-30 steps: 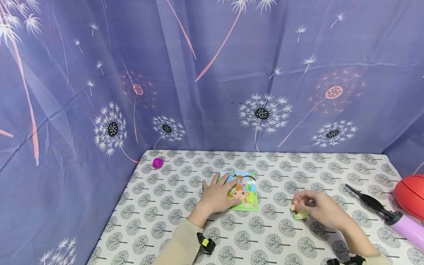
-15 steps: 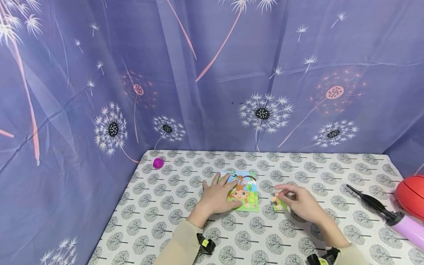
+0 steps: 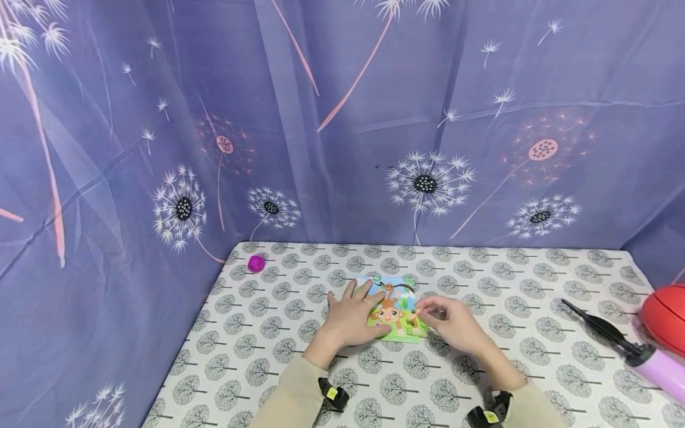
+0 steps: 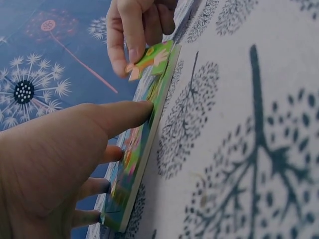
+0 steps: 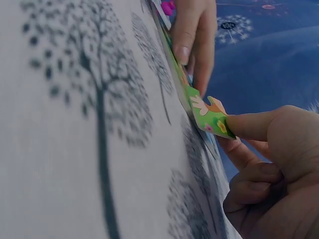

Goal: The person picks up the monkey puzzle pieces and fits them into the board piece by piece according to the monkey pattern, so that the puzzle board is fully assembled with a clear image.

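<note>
A flat jigsaw puzzle [image 3: 389, 314] with a monkey picture lies on the table. My left hand [image 3: 349, 315] rests spread over its left half, fingers straight, thumb along the near edge. Between thumb and fingers my right hand [image 3: 452, 322] pinches a puzzle piece [image 5: 212, 115] at the puzzle's right edge. The piece is green with a pale monkey hand and small flowers. In the left wrist view the piece [image 4: 153, 60] is tilted over the end of the puzzle board [image 4: 137, 164]. Whether it touches the board is hard to tell.
A small purple object [image 3: 256, 264] sits at the back left of the table. On the right lie a lilac pump [image 3: 655, 368] with a black nozzle and a red ball [image 3: 666, 315]. Purple dandelion curtains [image 3: 342, 178] hang behind the tree-patterned tablecloth [image 3: 299, 261].
My right hand has moved left with the puzzle piece, from the open tablecloth to the puzzle's right edge. My left hand has stayed in place on the puzzle.
</note>
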`<state>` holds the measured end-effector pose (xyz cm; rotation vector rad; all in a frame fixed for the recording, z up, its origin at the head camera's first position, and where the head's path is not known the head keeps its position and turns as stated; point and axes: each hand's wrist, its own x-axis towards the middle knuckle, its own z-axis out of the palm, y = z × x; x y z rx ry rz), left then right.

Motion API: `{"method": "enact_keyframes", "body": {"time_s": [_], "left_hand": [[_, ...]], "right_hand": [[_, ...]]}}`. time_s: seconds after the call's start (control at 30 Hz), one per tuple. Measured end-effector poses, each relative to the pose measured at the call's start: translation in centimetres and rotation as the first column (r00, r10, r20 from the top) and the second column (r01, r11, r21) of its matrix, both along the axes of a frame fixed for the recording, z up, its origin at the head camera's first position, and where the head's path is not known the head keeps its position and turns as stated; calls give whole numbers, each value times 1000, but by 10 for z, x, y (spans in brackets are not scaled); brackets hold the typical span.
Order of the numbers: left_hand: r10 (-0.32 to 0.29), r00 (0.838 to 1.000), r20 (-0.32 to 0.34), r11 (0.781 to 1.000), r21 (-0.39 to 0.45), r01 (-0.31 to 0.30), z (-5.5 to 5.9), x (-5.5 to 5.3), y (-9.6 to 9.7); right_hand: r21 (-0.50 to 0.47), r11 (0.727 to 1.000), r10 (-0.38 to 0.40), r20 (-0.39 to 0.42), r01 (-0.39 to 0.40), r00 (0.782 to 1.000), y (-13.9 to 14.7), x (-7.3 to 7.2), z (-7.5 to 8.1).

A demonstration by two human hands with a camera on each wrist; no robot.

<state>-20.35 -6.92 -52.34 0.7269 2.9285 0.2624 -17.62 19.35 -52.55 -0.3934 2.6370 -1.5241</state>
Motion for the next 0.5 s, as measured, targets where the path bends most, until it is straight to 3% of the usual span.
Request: {"method": "enact_keyframes", "body": {"time_s": [0.17,0.5], "left_hand": [[7,1000,-15,1000,1,-7,-1,0,0],[13,1000,-28,1000,-15,-13,-1,1,3]], "right_hand": [[-25,1000,7,14,-7,1000,-12,-3,-2],[95,995,17,-15,-16,1000,-27,-7,-5]]}}
